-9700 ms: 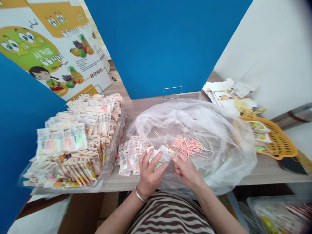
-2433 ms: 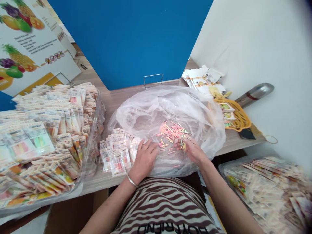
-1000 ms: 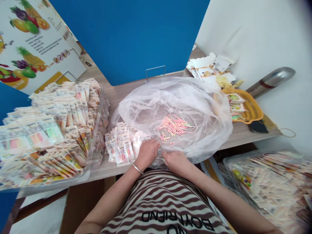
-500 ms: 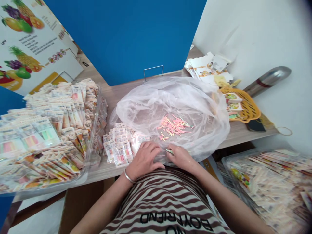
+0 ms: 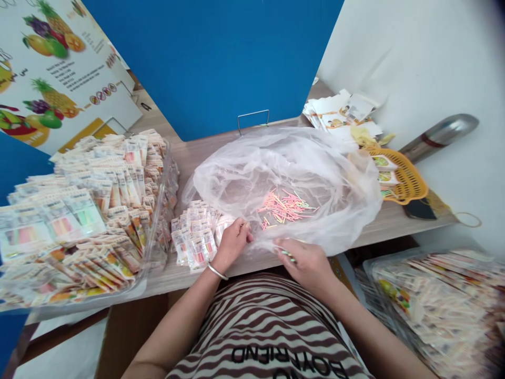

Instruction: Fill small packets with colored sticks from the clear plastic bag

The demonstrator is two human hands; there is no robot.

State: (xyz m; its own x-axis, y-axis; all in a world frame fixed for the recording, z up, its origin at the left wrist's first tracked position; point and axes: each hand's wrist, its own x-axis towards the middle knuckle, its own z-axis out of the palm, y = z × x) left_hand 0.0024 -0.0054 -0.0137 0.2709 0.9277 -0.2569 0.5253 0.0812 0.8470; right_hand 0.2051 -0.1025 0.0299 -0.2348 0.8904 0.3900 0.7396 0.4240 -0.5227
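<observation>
Right hand [image 5: 305, 263] pinches a few coloured sticks [image 5: 288, 256] at the fingertips, pressed against a clear plastic bag [image 5: 315, 231]. Left hand [image 5: 232, 245] curls at the bag's edge, grip unclear, just beside small sealed packets [image 5: 193, 237]. Main pile of pink-and-yellow sticks [image 5: 282, 206] lies inside the bag, near both hands, untouched.

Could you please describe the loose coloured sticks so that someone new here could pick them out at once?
On the wooden table, in front of the blue panel, a clear plastic bag lies open. Inside it is a scattered heap of thin pink and yellow sticks, unwrapped, unlike the small stack of packets just left of the bag.
</observation>
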